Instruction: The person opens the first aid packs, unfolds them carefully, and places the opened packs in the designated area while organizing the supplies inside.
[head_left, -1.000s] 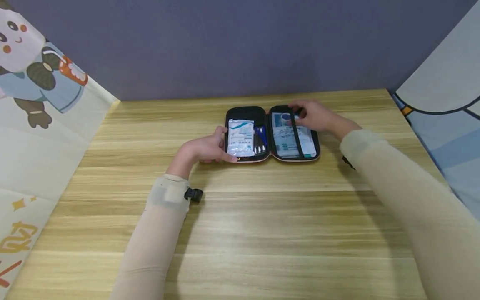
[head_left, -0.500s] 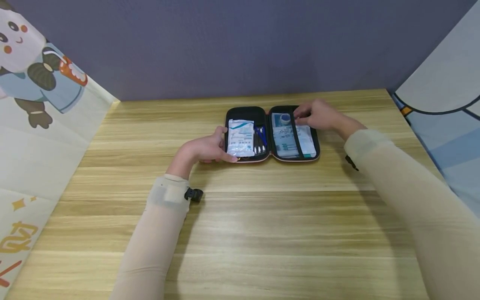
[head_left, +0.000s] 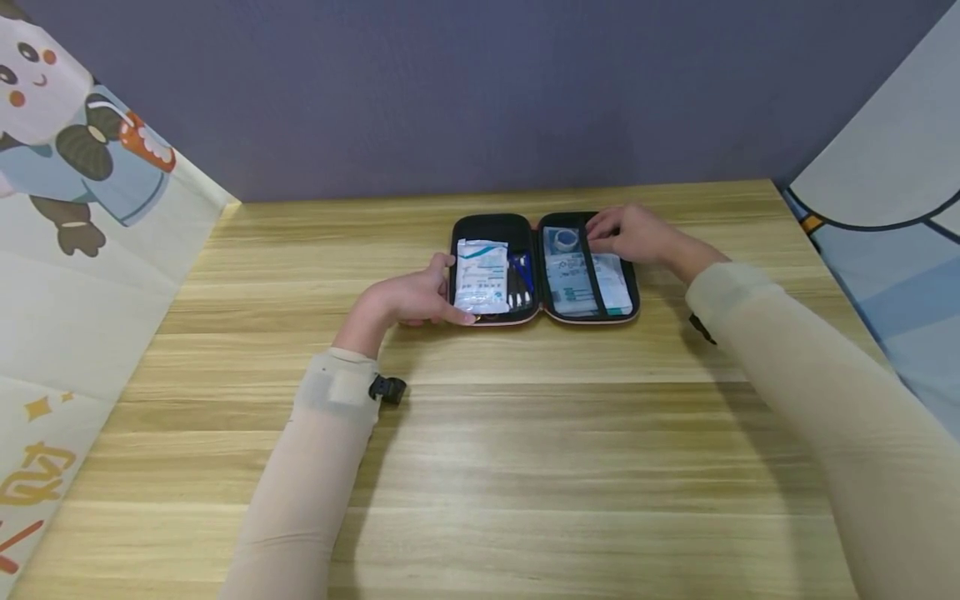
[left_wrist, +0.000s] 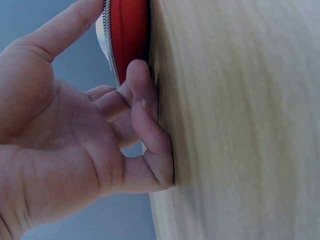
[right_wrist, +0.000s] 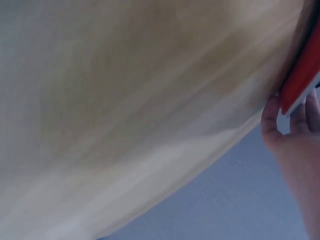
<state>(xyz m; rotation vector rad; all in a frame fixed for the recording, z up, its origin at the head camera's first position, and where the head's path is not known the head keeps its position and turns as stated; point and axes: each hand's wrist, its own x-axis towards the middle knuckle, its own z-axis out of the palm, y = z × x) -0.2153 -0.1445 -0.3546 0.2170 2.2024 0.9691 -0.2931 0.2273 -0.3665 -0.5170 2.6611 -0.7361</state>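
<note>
An unfolded first-aid case (head_left: 491, 223), black inside and red outside, lies on the table. My left hand (head_left: 408, 300) grips its left edge, thumb on the rim; in the left wrist view the curled fingers (left_wrist: 147, 125) stand by the red side. My right hand (head_left: 633, 235) reaches over the far right rim, its fingertips pinching the black elastic strap (head_left: 592, 271). Left of the strap lies a roll of tape (head_left: 566, 240), above flat packets (head_left: 572, 283). The left half holds a white-and-blue packet (head_left: 482, 279) and small tools (head_left: 519, 279) with a blue part. The right fingertips are partly hidden.
The wooden table (head_left: 525, 467) extends in front of the case. A dark grey-blue panel (head_left: 487, 100) rises behind it. Printed cartoon cloths (head_left: 90, 283) hang at the left and right sides.
My right hand has drawn back slightly to the right, uncovering the tape roll, which has shifted a little left. The left hand and the case have stayed put.
</note>
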